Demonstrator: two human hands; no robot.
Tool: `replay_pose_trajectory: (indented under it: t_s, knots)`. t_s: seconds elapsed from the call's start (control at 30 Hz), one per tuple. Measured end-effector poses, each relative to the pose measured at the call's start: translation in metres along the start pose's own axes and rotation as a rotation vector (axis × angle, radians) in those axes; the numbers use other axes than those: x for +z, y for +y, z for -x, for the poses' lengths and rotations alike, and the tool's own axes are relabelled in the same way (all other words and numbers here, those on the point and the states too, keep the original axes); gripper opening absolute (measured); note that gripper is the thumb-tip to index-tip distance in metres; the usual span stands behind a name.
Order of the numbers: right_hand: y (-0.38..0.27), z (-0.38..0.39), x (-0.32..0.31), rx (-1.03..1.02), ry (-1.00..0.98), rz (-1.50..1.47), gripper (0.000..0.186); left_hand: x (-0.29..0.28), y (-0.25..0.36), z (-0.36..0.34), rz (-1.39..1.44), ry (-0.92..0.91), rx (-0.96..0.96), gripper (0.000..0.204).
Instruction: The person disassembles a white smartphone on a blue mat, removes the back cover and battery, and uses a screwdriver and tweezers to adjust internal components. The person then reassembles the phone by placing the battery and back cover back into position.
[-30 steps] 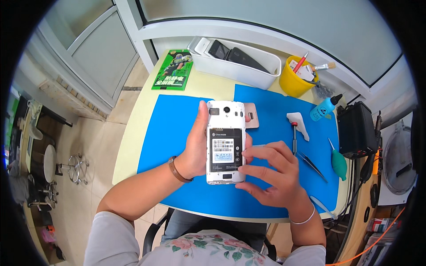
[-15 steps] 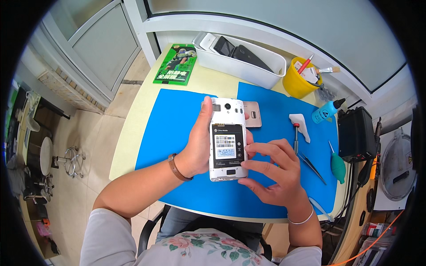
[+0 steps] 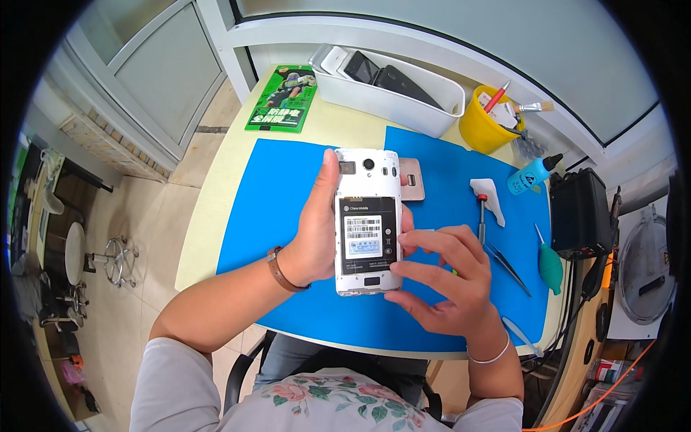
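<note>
My left hand (image 3: 314, 234) grips a white smartphone (image 3: 353, 183) upright over the mat. The thumb lies along its left edge and the other fingers wrap behind, with tips showing at the right edge. The phone's back cover is off, baring a black battery (image 3: 368, 263) with a white label, and a camera lens near the top. My right hand (image 3: 455, 277) is at the phone's lower right side, fingers apart, fingertips at or touching its edge. Behind the phone, a pale pink phone cover (image 3: 412, 189) lies on the blue mat (image 3: 288, 169).
Right of my hands lie a screwdriver (image 3: 482, 216), a white cloth (image 3: 492, 198), tweezers (image 3: 508, 268) and a green air blower (image 3: 550, 270). A blue bottle (image 3: 529, 178) and black box (image 3: 578, 219) stand beyond. Farther back are a yellow cup (image 3: 479, 129), white phone bin (image 3: 417, 115) and green packet (image 3: 284, 101).
The view has shifted slightly. The phone appears a little lower left and turned a bit in my left hand. My right fingertips stay at its lower right edge.
</note>
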State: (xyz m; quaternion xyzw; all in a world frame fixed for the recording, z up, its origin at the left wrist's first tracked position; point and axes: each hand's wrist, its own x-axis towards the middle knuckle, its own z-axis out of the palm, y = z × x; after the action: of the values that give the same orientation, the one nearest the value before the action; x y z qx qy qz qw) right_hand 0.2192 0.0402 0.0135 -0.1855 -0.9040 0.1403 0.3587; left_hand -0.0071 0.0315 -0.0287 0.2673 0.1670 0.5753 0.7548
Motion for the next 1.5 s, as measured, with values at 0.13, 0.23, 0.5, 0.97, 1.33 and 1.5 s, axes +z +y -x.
replay_pose_trajectory:
  t_s: [0.13, 0.23, 0.5, 0.97, 1.33, 1.5]
  knots:
    - [-0.004, 0.001, -0.004, 0.162, 0.118, -0.140, 0.036, 0.002, 0.003, 0.003, 0.022, -0.013, -0.033, 0.101]
    - [-0.001, 0.005, -0.002, 0.430, 0.104, -0.381, 0.037, 0.004, 0.004, 0.004, 0.012, -0.050, 0.011, 0.097]
    - [0.014, 0.009, 0.007, 0.903, -0.180, -1.123, 0.027, 0.008, -0.001, 0.003, -0.156, 0.054, 0.116, 0.089]
    - [0.044, 0.015, -0.025, 0.828, -0.505, -0.740, 0.029, -0.006, 0.031, -0.009, -0.968, 0.121, -0.082, 0.028]
    - [0.052, 0.022, -0.022, 0.996, -0.500, -0.825, 0.021, 0.011, 0.026, -0.004, -1.512, 0.077, 0.098, 0.055]
    - [0.046, 0.014, -0.029, 1.026, -0.549, -0.761, 0.023, -0.008, 0.030, -0.004, -1.370, -0.012, 0.055, 0.067]
